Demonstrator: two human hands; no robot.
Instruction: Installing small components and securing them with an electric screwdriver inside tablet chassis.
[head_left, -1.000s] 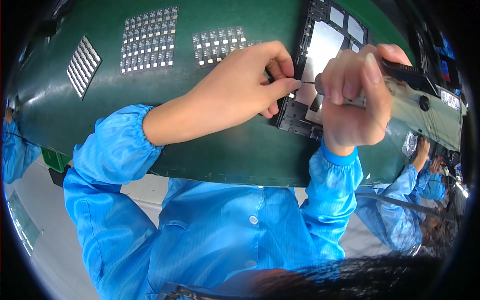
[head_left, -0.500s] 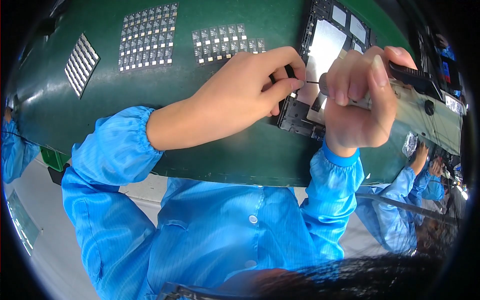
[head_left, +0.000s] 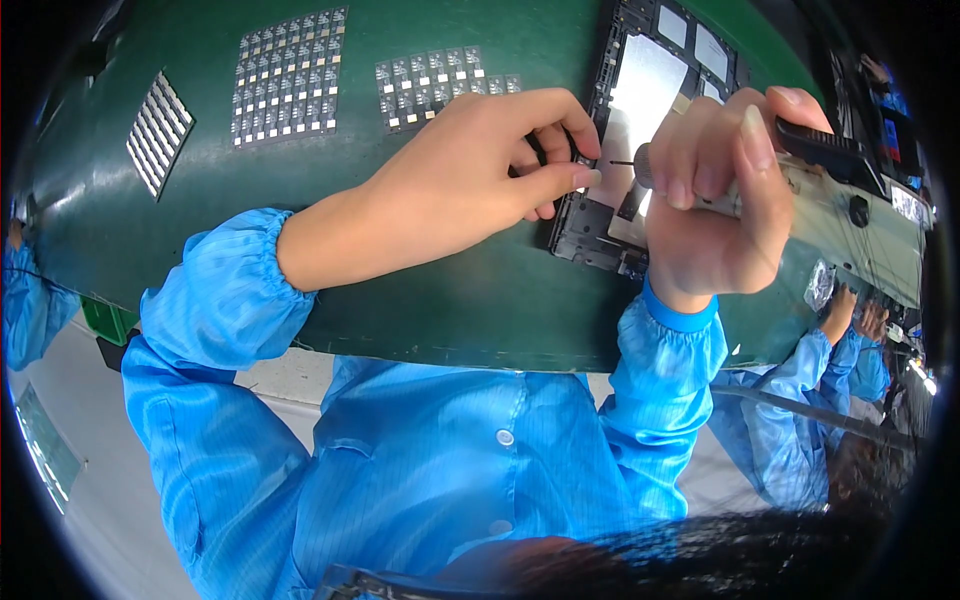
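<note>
On the green tabletop at the upper right lies a black device frame [head_left: 585,235] with silver metal plates. My right hand [head_left: 715,235] wraps round a grey electric screwdriver [head_left: 643,168], with a black lever [head_left: 825,150] beyond the fingers. Its thin dark bit points left over the frame. Beside the frame's left edge, my left hand [head_left: 490,160] has its fingers curled and its thumb close to the index fingertip. Something black shows between these fingers; what it is I cannot make out. The hands hide part of the frame.
Left of the frame lie a small sheet of dark parts with pale tabs [head_left: 430,80], a larger such sheet [head_left: 290,80] and a slanted white-striped sheet [head_left: 160,130]. A beige surface [head_left: 880,250] and a clear plastic bag [head_left: 820,287] are at right. Co-workers' blue sleeves [head_left: 800,370] show there.
My left hand has drawn slightly left, away from the screwdriver bit, and its thumb and index finger sit a little further apart. My right hand keeps its grip in nearly the same place.
</note>
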